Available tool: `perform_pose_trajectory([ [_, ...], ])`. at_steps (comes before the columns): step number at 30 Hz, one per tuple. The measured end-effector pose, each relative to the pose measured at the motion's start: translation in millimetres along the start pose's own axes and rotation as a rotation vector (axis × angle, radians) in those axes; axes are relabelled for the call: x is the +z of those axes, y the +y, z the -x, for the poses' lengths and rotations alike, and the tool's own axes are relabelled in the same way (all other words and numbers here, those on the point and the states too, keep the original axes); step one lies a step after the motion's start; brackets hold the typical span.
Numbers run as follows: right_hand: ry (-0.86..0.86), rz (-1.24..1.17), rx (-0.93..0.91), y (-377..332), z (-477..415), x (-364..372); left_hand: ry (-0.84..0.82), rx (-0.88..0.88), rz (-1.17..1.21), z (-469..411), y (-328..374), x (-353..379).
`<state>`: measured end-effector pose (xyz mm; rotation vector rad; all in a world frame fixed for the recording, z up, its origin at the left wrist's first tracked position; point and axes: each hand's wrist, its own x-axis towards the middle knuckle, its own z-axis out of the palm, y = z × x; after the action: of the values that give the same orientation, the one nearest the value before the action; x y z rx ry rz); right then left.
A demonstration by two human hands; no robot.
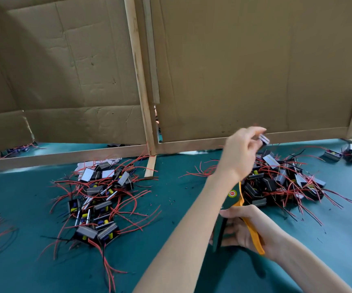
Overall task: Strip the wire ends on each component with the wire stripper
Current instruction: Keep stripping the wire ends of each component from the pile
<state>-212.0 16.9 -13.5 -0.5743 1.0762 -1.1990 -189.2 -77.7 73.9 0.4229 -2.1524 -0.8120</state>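
Here, component (264, 140) in left hand (240, 152)

I find no word or number that I can read. My wire stripper (252, 228) has one small round red and yellow sticker (232, 193), just beyond the fingers of my right hand (246, 227); its marks are too blurred.

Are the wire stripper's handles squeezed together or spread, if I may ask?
Spread: the wire stripper handles diverge inside the right hand.
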Motion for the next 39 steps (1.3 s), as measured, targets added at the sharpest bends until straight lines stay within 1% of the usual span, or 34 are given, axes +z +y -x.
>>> perform_pose_trajectory([
  [2, -0.01, -0.012, 0.004, 0, -1, -2, -0.241, -0.075, -0.04, 6, -2, 6],
  [3, -0.019, -0.02, 0.006, -1, -1, -2, -0.295, -0.093, -0.05, 12, -4, 3],
  [4, -0.023, -0.032, 0.008, -1, 0, -2, -0.307, -0.098, -0.052, 21, -7, -5],
  [7, -0.019, -0.065, 0.004, -2, 0, -2, -0.234, -0.148, -0.106, 52, -25, -47],
  [10, -0.016, -0.053, -0.008, -2, 1, -2, -0.065, -0.305, -0.397, 76, -55, -104],
  [13, -0.032, -0.051, -0.018, -3, 2, -1, 0.108, -0.531, -0.669, 94, -88, -155],
  [15, -0.035, -0.056, -0.036, -3, 2, -2, 0.149, -0.64, -0.759, 102, -109, -175],
  [17, -0.031, -0.029, -0.056, -3, 2, -3, 0.152, -0.686, -0.79, 110, -125, -185],
  [24, -0.014, 0.038, -0.031, -3, 2, -4, 0.238, -0.7, -0.834, 117, -148, -185],
  [29, -0.031, 0.036, -0.027, -1, 0, -5, 0.264, -0.649, -0.861, 116, -146, -186],
  [32, -0.037, -0.005, -0.032, -2, 0, -6, 0.216, -0.549, -0.795, 109, -131, -188],
  [35, -0.025, -0.049, -0.045, -3, 0, -7, 0.155, -0.385, -0.591, 98, -106, -185],
  [37, -0.011, -0.075, -0.06, -4, 0, -8, 0.076, -0.288, -0.439, 91, -89, -174],
  [38, -0.004, -0.085, -0.072, -4, 0, -8, 0.02, -0.243, -0.422, 89, -83, -166],
  [39, 0.004, -0.094, -0.086, -5, 0, -9, -0.048, -0.205, -0.467, 87, -79, -157],
])
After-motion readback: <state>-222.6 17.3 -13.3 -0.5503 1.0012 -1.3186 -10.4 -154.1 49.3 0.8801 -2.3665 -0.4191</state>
